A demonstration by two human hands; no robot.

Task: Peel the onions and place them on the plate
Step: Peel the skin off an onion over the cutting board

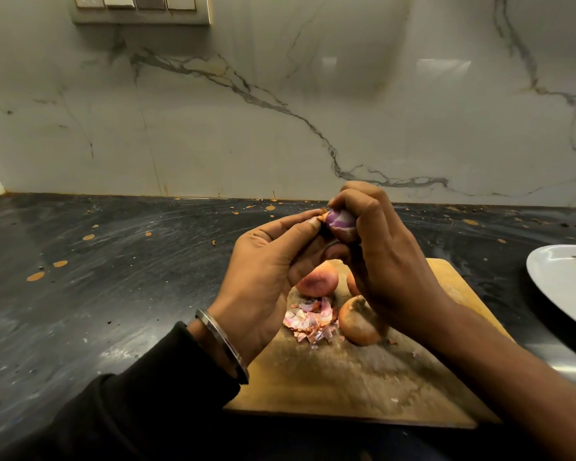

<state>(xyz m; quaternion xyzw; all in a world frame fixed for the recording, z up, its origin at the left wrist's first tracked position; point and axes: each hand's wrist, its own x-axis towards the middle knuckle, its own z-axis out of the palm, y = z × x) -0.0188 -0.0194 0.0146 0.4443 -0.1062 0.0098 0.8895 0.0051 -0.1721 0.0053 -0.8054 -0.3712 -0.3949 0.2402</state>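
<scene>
Onions, where they are: one small, round, purple-and-white half-peeled onion (340,224) is held up above the rectangular worn wooden chopping board (363,377); three round onions in papery orange-brown skin lie on that board under the hands — one at the back (318,280), one in front (358,322), and a third (352,283) mostly hidden behind the right wrist.
Counter: dark, streaked stone counter (113,277), flecked with orange spots, carries the board and the plate.
Plate: white round plate (566,287) sits well apart at the right edge; something reddish lies on it, too cropped to tell what.
Right hand (386,247): fingers curled over the half-peeled onion, grasping it from above.
Left hand (266,271): thumb and forefinger pinch a scrap of dry orange skin at the onion's tip.
Peelings: loose heap of pink and white skin flakes (311,322) lies on the board between the unpeeled onions.
Handling: firm and light, I judge; bared flesh looks glossy and likely slippery, dry skin brittle and prone to tear in flakes.
Where to hold: cup the round body, and pull skin from the pointed end.
</scene>
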